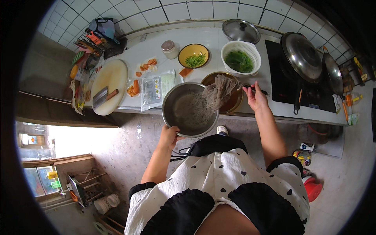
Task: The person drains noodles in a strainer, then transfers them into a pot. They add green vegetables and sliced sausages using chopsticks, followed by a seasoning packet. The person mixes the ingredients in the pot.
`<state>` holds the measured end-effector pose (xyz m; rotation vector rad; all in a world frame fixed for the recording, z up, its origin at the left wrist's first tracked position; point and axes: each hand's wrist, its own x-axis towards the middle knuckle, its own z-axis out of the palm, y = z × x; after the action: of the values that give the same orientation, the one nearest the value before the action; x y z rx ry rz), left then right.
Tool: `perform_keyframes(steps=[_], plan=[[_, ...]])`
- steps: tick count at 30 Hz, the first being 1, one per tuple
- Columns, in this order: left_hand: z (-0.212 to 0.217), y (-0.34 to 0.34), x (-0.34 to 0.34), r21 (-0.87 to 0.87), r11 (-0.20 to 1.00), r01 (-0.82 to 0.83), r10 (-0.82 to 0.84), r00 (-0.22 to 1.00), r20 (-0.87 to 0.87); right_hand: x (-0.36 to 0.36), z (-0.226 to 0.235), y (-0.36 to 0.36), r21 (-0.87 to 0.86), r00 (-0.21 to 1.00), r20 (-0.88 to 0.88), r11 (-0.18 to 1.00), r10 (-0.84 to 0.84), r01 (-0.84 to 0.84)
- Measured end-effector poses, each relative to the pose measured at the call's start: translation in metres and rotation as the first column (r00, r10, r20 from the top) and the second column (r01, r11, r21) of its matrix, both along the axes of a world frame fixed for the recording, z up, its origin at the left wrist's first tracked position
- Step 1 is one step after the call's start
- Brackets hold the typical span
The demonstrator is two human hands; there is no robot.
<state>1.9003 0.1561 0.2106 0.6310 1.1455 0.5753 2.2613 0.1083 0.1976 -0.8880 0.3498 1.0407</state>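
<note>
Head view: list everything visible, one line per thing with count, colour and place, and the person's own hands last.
steel bowl: 1, silver, at counter edge, gripped by the left hand
noodles: 1 bunch, grey-brown, lifted between the steel bowl and the brown bowl
brown bowl: 1, brown, right of the steel bowl
chopsticks: dark, in the right hand
yellow bowl: 1, holding green strips
white colander: 1, holding greens
wok lid: 1, silver, on the stove
cutting board: 1, pale, with a cleaver
plastic packet: 1, clear, mid-counter
left hand: on the steel bowl's rim
right hand: holding the chopsticks
</note>
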Motion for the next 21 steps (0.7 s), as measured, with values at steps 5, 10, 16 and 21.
perform_keyframes(steps=[5,10,16,21], plan=[[0.002,0.001,0.001,0.013,0.999,0.032,-0.031,0.999,-0.022,-0.005,-0.021,0.000,-0.080,1.000,-0.015,0.997,0.004,-0.006],[0.002,0.005,0.013,0.003,1.000,0.013,-0.013,0.999,-0.038,-0.016,-0.045,0.004,-0.089,0.999,0.029,0.996,0.015,-0.013],[0.001,0.011,0.018,-0.009,1.000,0.023,-0.023,0.999,-0.042,-0.027,-0.040,0.011,-0.094,0.970,0.242,0.995,-0.020,0.044],[0.000,0.014,0.016,-0.004,1.000,-0.003,0.003,1.000,-0.002,-0.022,-0.019,0.010,-0.132,0.783,0.612,0.990,0.115,-0.042]])
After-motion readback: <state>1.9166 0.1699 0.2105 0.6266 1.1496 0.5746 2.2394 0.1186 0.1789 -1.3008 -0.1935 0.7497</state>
